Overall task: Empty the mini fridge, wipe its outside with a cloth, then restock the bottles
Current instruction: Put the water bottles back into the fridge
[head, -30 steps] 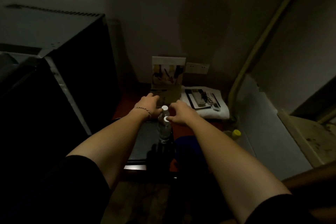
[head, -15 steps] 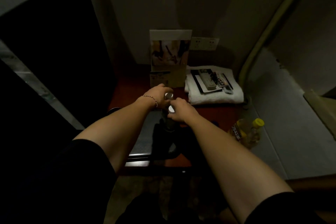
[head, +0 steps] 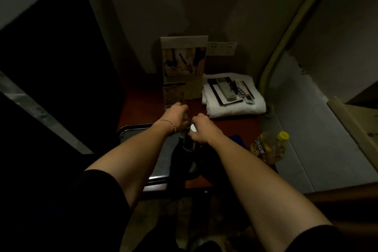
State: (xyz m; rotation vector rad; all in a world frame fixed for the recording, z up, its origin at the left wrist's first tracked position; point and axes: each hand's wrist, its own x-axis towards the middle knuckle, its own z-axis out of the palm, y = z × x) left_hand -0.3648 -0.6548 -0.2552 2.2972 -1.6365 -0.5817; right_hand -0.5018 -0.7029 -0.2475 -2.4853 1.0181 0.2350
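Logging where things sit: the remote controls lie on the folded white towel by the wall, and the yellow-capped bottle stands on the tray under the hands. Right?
Not quite. The head view shows the yellow-capped bottle off the tray, at the table's right edge. The remote controls do lie on the folded white towel by the wall.

Both hands have lowered their water bottles (head: 189, 139) toward the tray (head: 133, 129).

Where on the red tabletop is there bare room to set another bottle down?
Bare tabletop lies between the black fridge and the standing card, behind the tray. A narrower strip runs between the folded towel and the yellow bottle. The middle is crowded: both hands grip white-capped bottles there.
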